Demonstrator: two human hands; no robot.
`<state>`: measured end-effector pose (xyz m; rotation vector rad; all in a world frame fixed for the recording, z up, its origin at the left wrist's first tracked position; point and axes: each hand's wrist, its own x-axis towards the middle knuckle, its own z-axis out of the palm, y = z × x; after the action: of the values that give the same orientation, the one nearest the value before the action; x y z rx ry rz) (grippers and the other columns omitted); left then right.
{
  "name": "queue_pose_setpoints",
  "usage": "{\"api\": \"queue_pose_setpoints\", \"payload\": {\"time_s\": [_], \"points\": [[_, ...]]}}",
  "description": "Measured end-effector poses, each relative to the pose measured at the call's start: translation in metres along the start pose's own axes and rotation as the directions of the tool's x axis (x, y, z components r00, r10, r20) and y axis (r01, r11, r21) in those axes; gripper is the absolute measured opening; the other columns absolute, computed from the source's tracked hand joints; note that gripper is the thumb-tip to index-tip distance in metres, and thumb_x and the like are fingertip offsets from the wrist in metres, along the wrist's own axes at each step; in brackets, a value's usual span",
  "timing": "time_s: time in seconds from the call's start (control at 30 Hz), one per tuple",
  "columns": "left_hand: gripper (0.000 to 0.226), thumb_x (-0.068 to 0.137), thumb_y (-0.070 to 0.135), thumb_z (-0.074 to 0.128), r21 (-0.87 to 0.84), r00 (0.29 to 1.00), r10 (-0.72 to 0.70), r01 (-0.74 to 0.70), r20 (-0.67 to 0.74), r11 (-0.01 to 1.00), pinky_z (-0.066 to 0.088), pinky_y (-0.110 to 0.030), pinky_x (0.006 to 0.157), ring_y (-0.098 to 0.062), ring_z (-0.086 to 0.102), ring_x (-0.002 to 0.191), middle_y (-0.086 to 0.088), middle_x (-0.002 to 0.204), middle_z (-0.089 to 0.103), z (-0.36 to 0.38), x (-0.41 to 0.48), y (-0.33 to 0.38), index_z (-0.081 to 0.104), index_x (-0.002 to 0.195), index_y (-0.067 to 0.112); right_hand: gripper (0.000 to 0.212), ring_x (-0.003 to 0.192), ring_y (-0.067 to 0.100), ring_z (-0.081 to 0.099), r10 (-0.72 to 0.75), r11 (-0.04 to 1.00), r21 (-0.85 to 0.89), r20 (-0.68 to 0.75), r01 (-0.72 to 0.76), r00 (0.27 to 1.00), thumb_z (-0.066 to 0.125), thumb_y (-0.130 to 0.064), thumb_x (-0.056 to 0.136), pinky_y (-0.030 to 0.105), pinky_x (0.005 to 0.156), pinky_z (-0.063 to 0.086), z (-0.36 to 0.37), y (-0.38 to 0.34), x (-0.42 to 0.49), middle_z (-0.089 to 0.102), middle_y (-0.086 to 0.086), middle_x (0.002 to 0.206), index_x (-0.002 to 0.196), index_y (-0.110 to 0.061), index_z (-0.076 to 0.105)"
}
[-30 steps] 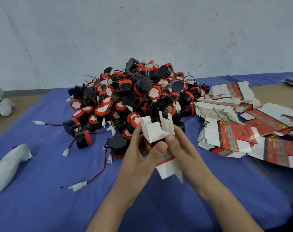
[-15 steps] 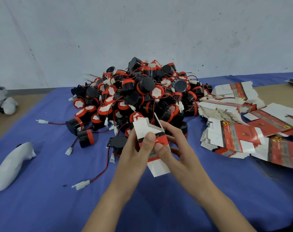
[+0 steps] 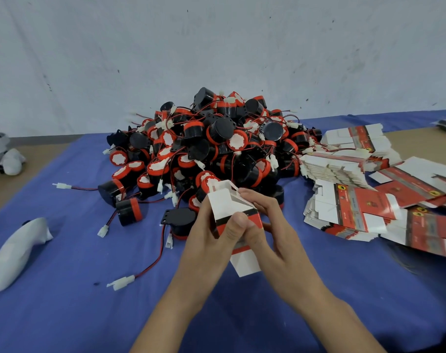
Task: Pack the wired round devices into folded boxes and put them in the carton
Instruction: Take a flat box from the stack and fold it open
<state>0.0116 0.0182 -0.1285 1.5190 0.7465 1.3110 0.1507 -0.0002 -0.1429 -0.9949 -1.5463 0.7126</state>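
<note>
Much of the small white-and-red cardboard box [image 3: 225, 205] is covered: both thumbs lie across its red and black band, and its back is hidden by the palms. It is held up just in front of the big heap of black-and-red round wired devices [image 3: 217, 149], its top flaps standing open and one white flap hanging below the hands. The left hand [image 3: 209, 243] grips it, thumb pressed flat on the front, its other fingers wrapped behind where I cannot see them. The right hand [image 3: 275, 238] holds the other side; its fingers [image 3: 257, 197] are curled, the forefinger tip touching a top flap. To the right of the heap, stacks of flat red-and-white box blanks [image 3: 357, 207] run off the edge. One loose black device [image 3: 180, 220] lies at the heap's near foot on the blue-covered table [image 3: 64, 314]. Left of the heap lie a smooth white object [image 3: 15, 250] and, further back, a pale bundle [image 3: 5, 156] cut off by the edge; I cannot make out either.
</note>
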Motion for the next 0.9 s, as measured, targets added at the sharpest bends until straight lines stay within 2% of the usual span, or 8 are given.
{"api": "queue_pose_setpoints", "payload": {"time_s": [0.17,0.33,0.5,0.57,0.67,0.73,0.8,0.9], "points": [[0.052,0.086,0.056,0.063,0.008,1.0,-0.009,0.009,0.0,1.0,0.055,-0.012,0.076,-0.003,0.068,0.106,0.017,0.116,0.07,0.0008,0.0002,-0.0022,0.053,0.133,0.037,0.038,0.117,0.017,0.062,-0.034,0.998,-0.058,-0.033,0.032,0.999,0.049,-0.051,0.098,0.032,0.089,0.056,-0.0009,0.0,-0.0006,0.06,-0.015,0.128,0.131,-0.034,0.051],[0.064,0.088,0.052,0.065,0.006,1.0,-0.014,0.014,0.01,1.0,0.056,-0.013,0.073,-0.002,0.069,0.104,0.015,0.115,0.07,-0.0001,0.0017,-0.0051,0.048,0.143,0.022,0.029,0.112,0.023,0.062,-0.068,0.992,-0.107,-0.027,0.065,0.997,0.046,-0.042,0.1,0.041,0.089,0.055,0.0013,0.0023,-0.0007,0.061,-0.007,0.121,0.125,-0.029,0.052],[0.062,0.086,0.055,0.058,0.024,0.999,0.012,-0.013,0.034,1.0,0.053,-0.011,0.079,0.0,0.066,0.109,0.019,0.119,0.069,-0.0002,0.0002,-0.0057,0.049,0.141,0.027,0.024,0.14,0.014,0.043,-0.063,0.998,-0.006,-0.062,0.063,0.996,0.048,-0.049,0.097,0.019,0.097,0.047,0.0042,-0.0004,-0.0004,0.044,-0.016,0.142,0.117,-0.035,0.053],[0.057,0.087,0.055,0.056,0.028,0.999,0.029,-0.03,0.038,0.999,0.052,-0.01,0.08,0.002,0.065,0.108,0.022,0.118,0.068,-0.0002,0.0,-0.006,0.049,0.139,0.033,0.031,0.144,0.013,0.039,-0.011,0.997,0.075,-0.05,0.015,0.999,0.051,-0.055,0.094,0.025,0.102,0.046,0.0059,-0.0013,-0.0001,0.042,-0.012,0.146,0.115,-0.031,0.052],[0.051,0.088,0.058,0.054,0.016,0.999,0.034,-0.034,0.033,0.999,0.053,-0.012,0.082,-0.002,0.065,0.111,0.018,0.12,0.068,-0.0003,-0.0013,-0.0043,0.052,0.136,0.04,0.035,0.121,0.026,0.059,0.032,0.978,0.208,0.011,-0.034,0.999,0.055,-0.051,0.095,0.047,0.097,0.053,0.0068,-0.0032,-0.0002,0.054,-0.001,0.135,0.118,-0.024,0.049],[0.04,0.089,0.06,0.051,0.003,0.999,0.01,-0.01,0.041,1.0,0.053,-0.013,0.08,-0.003,0.066,0.109,0.018,0.118,0.069,-0.0006,-0.003,-0.0019,0.057,0.128,0.052,0.028,0.117,0.027,0.06,-0.01,0.985,0.175,0.001,0.01,1.0,0.057,-0.044,0.097,0.045,0.096,0.054,0.0068,-0.0058,-0.0001,0.056,0.002,0.131,0.116,-0.024,0.05],[0.03,0.089,0.062,0.048,-0.027,0.998,-0.03,0.032,0.061,0.999,0.054,-0.013,0.078,-0.002,0.067,0.106,0.018,0.114,0.07,-0.0021,-0.0044,-0.0011,0.06,0.117,0.06,0.025,0.126,0.024,0.054,-0.037,0.992,0.122,-0.016,0.039,0.999,0.058,-0.041,0.095,0.038,0.101,0.051,0.0076,-0.0075,0.0001,0.051,0.0,0.138,0.114,-0.027,0.051],[0.04,0.087,0.066,0.05,-0.078,0.993,-0.087,0.093,0.079,0.993,0.056,-0.021,0.08,-0.012,0.068,0.109,0.008,0.116,0.071,-0.0052,-0.0039,-0.0053,0.061,0.123,0.051,0.028,0.131,0.021,0.051,-0.06,0.997,0.055,-0.027,0.061,0.998,0.059,-0.043,0.092,0.028,0.099,0.05,0.0078,-0.0075,-0.0002,0.046,-0.006,0.141,0.116,-0.033,0.049]]}}
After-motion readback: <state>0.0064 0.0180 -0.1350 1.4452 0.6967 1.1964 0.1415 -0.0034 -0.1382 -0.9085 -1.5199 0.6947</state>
